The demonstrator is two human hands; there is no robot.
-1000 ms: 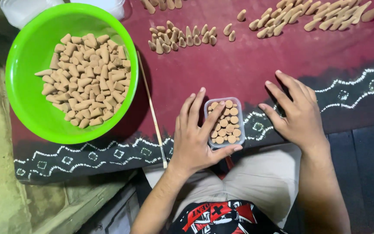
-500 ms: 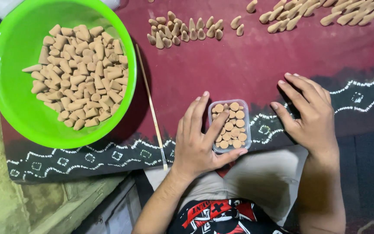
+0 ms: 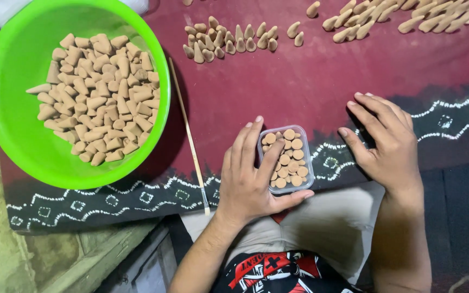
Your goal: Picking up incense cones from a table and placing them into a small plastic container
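Left hand (image 3: 251,182) grasps a small clear box (image 3: 287,158) full of tan cones, thumb under its near edge, index finger lying across the top. Box sits on the maroon cloth (image 3: 299,81) at centre. Right hand (image 3: 389,144) rests flat on the cloth beside it, released. Green bowl (image 3: 6,108) of cones to the left, thin stick (image 3: 190,138) between; loose cones (image 3: 229,40) beyond.

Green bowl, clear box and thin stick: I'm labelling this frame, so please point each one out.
green bowl (image 3: 14,116): head view, bare inner wall left of the cones.
clear box (image 3: 309,163): head view, right rim, beside the left hand (image 3: 248,182).
thin stick (image 3: 188,133): head view, middle of its shaft.
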